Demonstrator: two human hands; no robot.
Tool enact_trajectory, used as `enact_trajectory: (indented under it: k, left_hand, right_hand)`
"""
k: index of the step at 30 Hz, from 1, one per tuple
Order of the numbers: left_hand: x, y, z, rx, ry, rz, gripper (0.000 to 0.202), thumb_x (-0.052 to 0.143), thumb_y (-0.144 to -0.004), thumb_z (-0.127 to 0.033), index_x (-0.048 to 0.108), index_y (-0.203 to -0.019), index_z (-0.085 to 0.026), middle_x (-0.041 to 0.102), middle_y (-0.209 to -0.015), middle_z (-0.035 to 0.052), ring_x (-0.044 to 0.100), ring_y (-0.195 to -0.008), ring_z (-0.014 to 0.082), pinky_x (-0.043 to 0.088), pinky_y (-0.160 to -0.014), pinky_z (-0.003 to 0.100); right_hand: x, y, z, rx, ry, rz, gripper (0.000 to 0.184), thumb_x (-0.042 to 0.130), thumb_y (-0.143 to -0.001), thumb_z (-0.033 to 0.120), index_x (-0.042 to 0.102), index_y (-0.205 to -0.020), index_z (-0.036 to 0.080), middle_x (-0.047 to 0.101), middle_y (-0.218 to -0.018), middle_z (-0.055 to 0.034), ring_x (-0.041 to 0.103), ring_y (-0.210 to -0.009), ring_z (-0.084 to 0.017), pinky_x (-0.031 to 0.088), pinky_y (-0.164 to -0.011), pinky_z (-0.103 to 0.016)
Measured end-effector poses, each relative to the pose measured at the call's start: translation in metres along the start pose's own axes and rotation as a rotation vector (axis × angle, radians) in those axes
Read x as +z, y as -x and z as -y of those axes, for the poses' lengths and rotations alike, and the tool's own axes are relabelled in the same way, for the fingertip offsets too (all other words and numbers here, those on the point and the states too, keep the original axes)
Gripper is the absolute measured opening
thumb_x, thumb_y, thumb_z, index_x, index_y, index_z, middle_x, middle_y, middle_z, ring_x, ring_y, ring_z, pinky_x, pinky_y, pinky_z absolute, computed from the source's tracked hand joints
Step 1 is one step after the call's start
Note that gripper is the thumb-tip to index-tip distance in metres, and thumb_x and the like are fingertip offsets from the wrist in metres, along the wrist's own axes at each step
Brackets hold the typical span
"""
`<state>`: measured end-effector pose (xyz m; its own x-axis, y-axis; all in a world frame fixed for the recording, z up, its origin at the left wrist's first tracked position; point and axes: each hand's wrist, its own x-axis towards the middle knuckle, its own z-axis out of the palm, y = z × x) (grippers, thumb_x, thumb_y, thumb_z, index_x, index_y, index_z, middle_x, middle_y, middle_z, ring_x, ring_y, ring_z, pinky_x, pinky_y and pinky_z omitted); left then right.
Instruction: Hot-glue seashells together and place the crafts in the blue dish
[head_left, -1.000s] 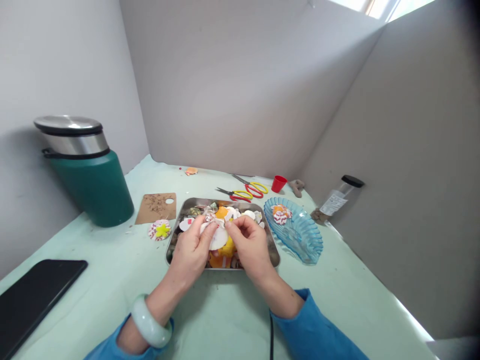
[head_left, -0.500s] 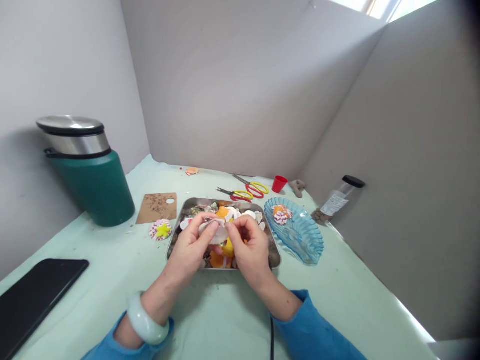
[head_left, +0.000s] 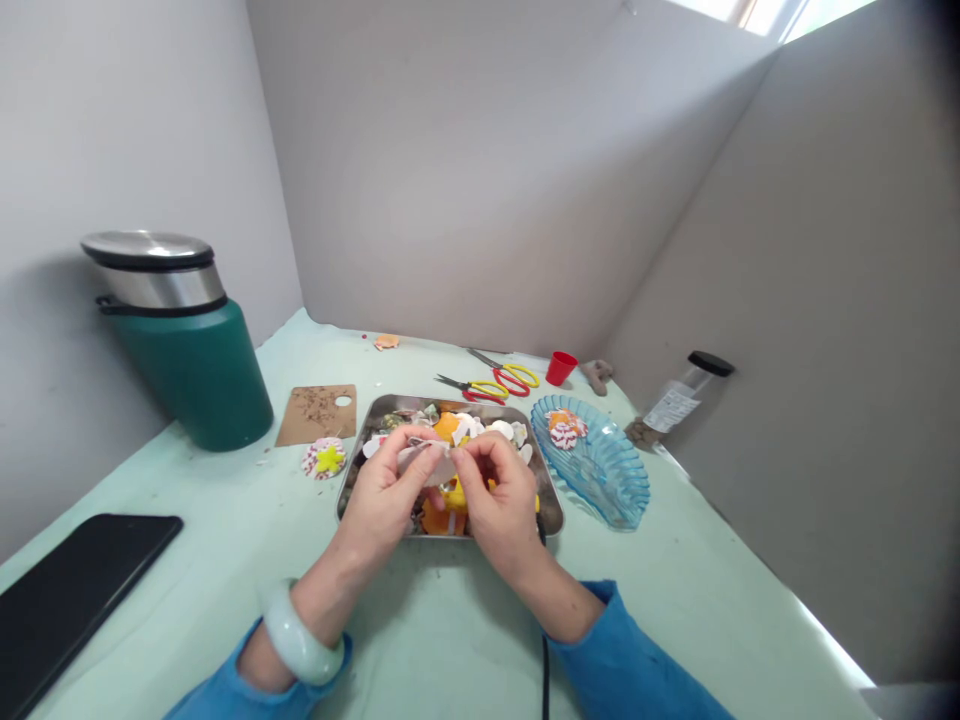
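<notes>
Over a metal tray (head_left: pixel 556 512), my left hand (head_left: pixel 382 495) pinches a thin whitish piece (head_left: pixel 429 468) between thumb and fingers. It looks like paper or thin fabric, but I cannot make out its exact kind. My right hand (head_left: pixel 501 495) has its thumb and fingertips closed at the right end of the same piece. The fingertips of both hands nearly meet. Beneath them the tray holds white, orange and yellow scraps, among them an orange piece (head_left: pixel 439 520) near its front wall. My hands hide much of the tray's middle.
Left are a green flask (head_left: pixel 199 375), a brown card (head_left: pixel 315 414), a round piece with a yellow flower (head_left: pixel 325 458) and a black phone (head_left: pixel 82 595). Behind lie two scissors (head_left: pixel 484 389). Right are a red cup (head_left: pixel 561 368), a blue shell-shaped dish (head_left: pixel 607 475) and a tilted clear jar (head_left: pixel 675 400).
Both hands stay at almost the same spot with the whitish piece between them. The piece appears slightly more tilted, and the whole view has shifted a little.
</notes>
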<state>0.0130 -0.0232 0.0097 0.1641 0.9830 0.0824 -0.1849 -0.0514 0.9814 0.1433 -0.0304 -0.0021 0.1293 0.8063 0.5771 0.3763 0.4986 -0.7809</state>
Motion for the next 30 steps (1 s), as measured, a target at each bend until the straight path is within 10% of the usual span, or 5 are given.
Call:
enact_trajectory:
  k: [30]
  left_hand:
    - [-0.0083, 0.0006, 0.0068, 0.249, -0.299, -0.071, 0.016, 0.056, -0.086, -0.037, 0.056, -0.091, -0.022, 0.06, -0.091, -0.001, 0.057, -0.072, 0.0113, 0.045, -0.064, 0.023]
  right_hand:
    - [0.0013, -0.0012, -0.0017, -0.144, 0.041, 0.025, 0.01, 0.051, -0.09, 0.019, 0.054, -0.081, 0.019, 0.052, -0.076, -0.0008, 0.049, -0.068, -0.014, 0.039, -0.062, -0.026]
